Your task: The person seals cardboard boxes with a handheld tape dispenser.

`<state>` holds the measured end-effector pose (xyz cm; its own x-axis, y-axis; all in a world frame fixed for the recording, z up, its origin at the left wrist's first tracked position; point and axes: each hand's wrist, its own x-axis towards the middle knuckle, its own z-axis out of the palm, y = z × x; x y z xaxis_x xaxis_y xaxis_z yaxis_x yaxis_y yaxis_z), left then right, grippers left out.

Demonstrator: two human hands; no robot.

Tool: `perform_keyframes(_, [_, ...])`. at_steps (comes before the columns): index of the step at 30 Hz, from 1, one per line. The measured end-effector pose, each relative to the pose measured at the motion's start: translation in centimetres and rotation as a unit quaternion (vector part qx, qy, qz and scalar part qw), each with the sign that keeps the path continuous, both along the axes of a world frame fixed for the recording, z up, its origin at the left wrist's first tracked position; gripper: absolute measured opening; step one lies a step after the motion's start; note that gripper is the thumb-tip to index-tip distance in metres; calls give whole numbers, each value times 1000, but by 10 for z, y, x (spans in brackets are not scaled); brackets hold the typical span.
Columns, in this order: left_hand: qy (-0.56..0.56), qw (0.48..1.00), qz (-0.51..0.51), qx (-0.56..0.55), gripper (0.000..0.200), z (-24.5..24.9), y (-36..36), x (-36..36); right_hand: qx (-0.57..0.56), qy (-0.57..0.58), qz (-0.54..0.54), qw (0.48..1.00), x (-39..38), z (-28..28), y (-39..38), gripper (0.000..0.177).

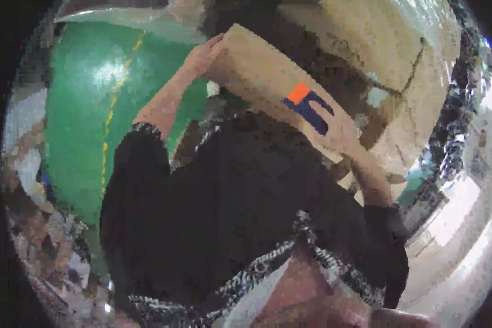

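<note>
A long brown cardboard box (257,65) lies slantwise in front of my body, from the upper middle down to the right. My left hand (206,56) grips its far left end, with the fingers along the edge. Close to the other end, my right hand (340,130) holds the box, its fingers lying over the surface. Right at those fingers is an orange and dark blue patch (306,106), partly covered by the hand; I cannot tell whether it is print or a separate object.
Green floor (82,98) with a yellow line (112,104) stretches along the left. Large brown cardboard (404,49) fills the upper right, with pale patches (376,97) on it. Blurred clutter (49,240) sits at lower left, and white surfaces (454,210) at the right.
</note>
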<state>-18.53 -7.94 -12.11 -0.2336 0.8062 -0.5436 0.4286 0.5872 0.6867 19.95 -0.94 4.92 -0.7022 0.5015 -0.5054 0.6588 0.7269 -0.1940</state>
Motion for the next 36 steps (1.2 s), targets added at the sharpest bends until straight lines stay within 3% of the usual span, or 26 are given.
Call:
perform_keyframes(6, [-5,999,7,32,63,-17,-5,-5,-37,16,-42,998,4,-12,-2,64])
perform_keyframes(18, [5,999,-1,41,61,-2,-7,2,-6,-66,71,995,-32,1,3,63])
perform_keyframes(21, [114,991,-10,75,56,13,12,17,-28,-92,51,994,-41,7,5,64])
perform_keyframes(24, [322,916,-110,214,30,58,42,80,-34,-120,30,992,-40,7,0,63])
perform_keyframes(27, [366,878,-240,194,46,41,50,129,-9,-89,25,996,-29,-4,-2,64])
perform_keyframes(30, [382,864,-265,195,52,33,47,140,-28,-29,-8,999,-22,-8,-6,68])
perform_keyframes(33, [400,851,-272,206,51,32,52,138,-75,-14,-50,996,-21,0,-4,81])
perform_keyframes(36, [416,837,-256,247,50,24,51,141,-104,-40,-75,991,-3,8,-6,80])
